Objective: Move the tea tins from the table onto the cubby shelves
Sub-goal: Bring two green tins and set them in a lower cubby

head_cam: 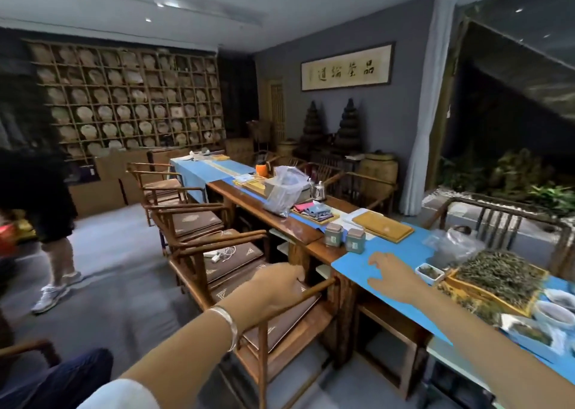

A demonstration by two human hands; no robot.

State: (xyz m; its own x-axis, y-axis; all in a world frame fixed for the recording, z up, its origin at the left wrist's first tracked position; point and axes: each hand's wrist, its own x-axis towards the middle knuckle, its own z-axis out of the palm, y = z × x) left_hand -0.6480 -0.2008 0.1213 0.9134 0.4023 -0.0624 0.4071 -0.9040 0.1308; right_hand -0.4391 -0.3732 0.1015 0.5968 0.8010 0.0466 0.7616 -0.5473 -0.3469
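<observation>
This looks like a tea shop: a wall of cubby shelves (130, 97) holds round tea cakes, and a long wooden table (295, 228) carries tea tins (344, 238) and a tray of loose tea leaves (497, 279).

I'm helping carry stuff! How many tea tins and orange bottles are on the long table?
Tea tins: 2, the left tea tin and the right tea tin
Orange bottle: 1
Total: 3

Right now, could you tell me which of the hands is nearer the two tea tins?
Right. The right hand hovers over the blue mat just short of the tea tins; the left hand is lower, over a chair.
</observation>
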